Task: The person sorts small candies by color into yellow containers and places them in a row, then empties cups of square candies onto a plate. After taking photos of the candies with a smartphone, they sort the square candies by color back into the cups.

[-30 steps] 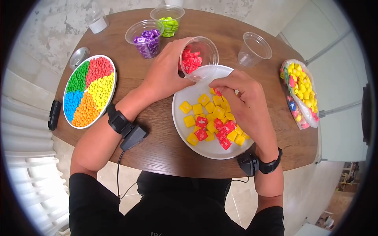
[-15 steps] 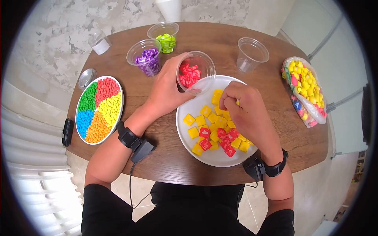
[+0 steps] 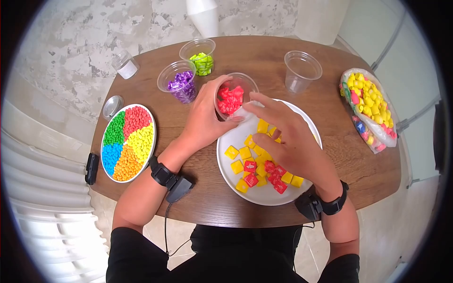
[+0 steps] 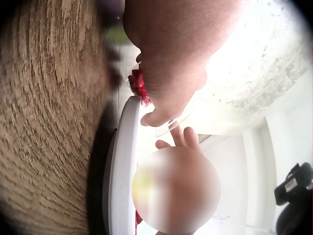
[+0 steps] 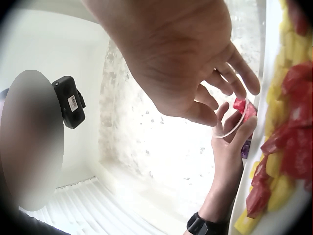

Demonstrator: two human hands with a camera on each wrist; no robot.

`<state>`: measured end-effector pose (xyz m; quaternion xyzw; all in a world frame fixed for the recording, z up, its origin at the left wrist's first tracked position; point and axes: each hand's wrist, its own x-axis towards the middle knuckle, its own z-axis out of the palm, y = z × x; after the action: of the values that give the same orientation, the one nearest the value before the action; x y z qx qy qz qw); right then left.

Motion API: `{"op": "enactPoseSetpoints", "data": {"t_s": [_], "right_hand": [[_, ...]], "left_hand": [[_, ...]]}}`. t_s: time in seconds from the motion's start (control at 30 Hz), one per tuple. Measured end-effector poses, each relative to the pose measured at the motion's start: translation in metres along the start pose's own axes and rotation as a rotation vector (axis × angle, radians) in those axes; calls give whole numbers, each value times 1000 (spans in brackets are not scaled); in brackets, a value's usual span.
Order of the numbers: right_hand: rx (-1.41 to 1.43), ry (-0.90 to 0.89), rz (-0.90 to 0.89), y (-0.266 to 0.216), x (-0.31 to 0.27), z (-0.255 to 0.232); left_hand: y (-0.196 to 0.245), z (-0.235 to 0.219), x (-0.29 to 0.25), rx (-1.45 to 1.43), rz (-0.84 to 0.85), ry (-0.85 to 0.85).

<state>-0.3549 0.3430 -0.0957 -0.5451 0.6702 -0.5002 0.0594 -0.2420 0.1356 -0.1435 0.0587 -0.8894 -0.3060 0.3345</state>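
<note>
My left hand (image 3: 200,118) grips a see-through plastic cup (image 3: 250,85), tilted toward me at the far left rim of a white plate (image 3: 230,180). Red wrapped candies (image 3: 230,100) lie inside the cup. The right hand (image 3: 288,144) hovers over the plate, fingers spread and fingertips at the cup's mouth; nothing shows between them. On the plate are many yellow square candies (image 3: 237,166) and several red wrapped candies (image 3: 277,178), partly hidden under the right hand. In the right wrist view, the right hand's fingers (image 5: 244,73) reach toward the cup's rim (image 5: 230,133).
Cups with purple candies (image 3: 183,86) and green candies (image 3: 203,62) stand behind my left hand. Another plastic cup (image 3: 302,73) is at the back right, beside a bag of yellow sweets (image 3: 370,106). A plate of color-sorted small candies (image 3: 127,144), a lid (image 3: 113,107) and a jar (image 3: 126,67) are leftward.
The right hand has moved from over the plate to the cup's mouth, and its curled fingers have spread. The left hand still holds the cup. The head view has shifted.
</note>
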Motion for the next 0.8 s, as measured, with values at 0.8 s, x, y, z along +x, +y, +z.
{"op": "enactPoseSetpoints", "data": {"t_s": [0.8], "right_hand": [[-152,-502,-49,-5,-12,-3]], "left_hand": [[-4,0,0,18,-22,-7]]}}
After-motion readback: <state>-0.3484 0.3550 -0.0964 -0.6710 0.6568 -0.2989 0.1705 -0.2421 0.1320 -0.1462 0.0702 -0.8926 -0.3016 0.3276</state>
